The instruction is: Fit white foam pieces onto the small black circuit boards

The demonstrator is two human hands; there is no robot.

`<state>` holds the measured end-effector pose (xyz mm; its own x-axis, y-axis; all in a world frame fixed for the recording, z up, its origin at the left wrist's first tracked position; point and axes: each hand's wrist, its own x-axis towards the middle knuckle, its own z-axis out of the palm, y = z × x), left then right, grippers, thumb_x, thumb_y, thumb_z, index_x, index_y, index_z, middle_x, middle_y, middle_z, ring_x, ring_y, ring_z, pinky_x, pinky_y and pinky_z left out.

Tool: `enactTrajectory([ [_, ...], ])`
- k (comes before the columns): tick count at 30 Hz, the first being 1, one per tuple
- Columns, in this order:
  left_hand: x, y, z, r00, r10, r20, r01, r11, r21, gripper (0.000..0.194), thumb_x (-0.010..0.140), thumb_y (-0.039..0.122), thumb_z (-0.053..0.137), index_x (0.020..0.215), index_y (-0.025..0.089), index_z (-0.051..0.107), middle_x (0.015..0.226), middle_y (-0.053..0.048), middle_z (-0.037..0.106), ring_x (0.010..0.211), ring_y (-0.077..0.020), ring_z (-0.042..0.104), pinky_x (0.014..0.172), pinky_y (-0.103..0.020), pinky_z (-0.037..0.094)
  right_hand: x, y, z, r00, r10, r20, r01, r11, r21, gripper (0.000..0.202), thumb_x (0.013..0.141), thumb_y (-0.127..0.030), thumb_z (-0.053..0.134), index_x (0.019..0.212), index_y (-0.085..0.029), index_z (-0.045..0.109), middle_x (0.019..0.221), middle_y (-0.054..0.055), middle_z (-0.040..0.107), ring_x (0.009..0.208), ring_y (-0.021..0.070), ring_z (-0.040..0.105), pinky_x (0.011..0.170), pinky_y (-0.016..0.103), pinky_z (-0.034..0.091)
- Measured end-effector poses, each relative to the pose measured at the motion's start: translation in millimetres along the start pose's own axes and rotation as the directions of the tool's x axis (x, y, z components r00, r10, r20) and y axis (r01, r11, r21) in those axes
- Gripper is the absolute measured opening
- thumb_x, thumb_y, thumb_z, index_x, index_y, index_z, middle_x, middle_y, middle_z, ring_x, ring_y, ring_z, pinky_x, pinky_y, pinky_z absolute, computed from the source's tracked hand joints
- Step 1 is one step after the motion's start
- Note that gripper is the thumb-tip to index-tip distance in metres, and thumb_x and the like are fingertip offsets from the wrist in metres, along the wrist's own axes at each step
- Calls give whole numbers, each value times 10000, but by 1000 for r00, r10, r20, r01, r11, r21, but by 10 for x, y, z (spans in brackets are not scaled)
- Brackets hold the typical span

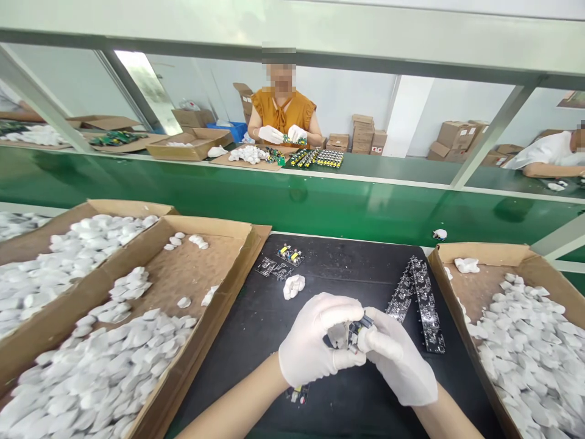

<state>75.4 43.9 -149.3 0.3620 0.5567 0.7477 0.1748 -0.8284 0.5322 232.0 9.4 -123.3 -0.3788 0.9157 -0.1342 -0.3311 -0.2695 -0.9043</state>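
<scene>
My left hand [320,335], in a white glove, is closed around one side of a small circuit board [354,335] with dark parts on it. Gripping the other side is my right hand [400,353], also gloved, its thumb and fingers pressed to the board. The fingers hide much of the board, and a greyish-white patch shows between it and my left palm. Below my left wrist, a board with a yellow part [298,395] lies partly covered. Beyond my left hand sits a small white clump [294,286] on the black mat [256,323].
Dark board strips [427,311] lie right of my hands; a populated board [291,255] lies at the mat's back. Cardboard trays of white rounded pieces flank the mat, a left tray [249,244] and a right tray [498,250]. Across the green divider [228,195], a co-worker [286,116] handles boards.
</scene>
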Motion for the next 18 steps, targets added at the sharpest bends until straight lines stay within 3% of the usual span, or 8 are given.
enactTrajectory([
  [4,8,-3,-18,999,15,47,-15,1000,-6,514,738,457,667,1182,280,477,990,-50,673,834,-185,642,747,-311,463,-17,-15,-2,998,-11,64,7,998,66,264,791,-391,589,671,-177,491,730,12,457,716,155,444,649,289,388],
  [9,0,8,7,998,-16,63,22,995,-98,506,720,407,700,1162,279,489,974,-53,691,820,-184,649,758,-319,466,-15,-66,-11,995,-59,83,80,957,-278,290,818,-449,557,777,-162,552,790,38,520,753,181,473,707,328,406],
  [11,-6,16,24,997,-20,71,30,990,-139,513,708,395,714,1157,281,493,947,-50,699,806,-186,649,754,-324,469,-11,-57,-14,991,-84,106,113,942,-317,377,814,-527,534,878,-157,570,805,44,537,748,186,481,722,345,411],
  [15,-40,19,49,997,-63,43,70,983,-168,532,669,438,734,1132,278,527,994,-63,687,792,-185,634,730,-319,486,-10,24,-23,994,-69,82,89,957,-278,400,819,-553,516,810,-155,557,745,32,511,699,169,457,664,325,402],
  [18,-81,13,53,990,-143,15,143,966,-214,505,662,468,727,1093,260,565,987,-75,671,814,-201,625,719,-325,504,-13,67,-27,996,-59,67,67,990,-123,375,841,-522,493,697,-176,506,701,22,482,685,165,455,662,322,405],
])
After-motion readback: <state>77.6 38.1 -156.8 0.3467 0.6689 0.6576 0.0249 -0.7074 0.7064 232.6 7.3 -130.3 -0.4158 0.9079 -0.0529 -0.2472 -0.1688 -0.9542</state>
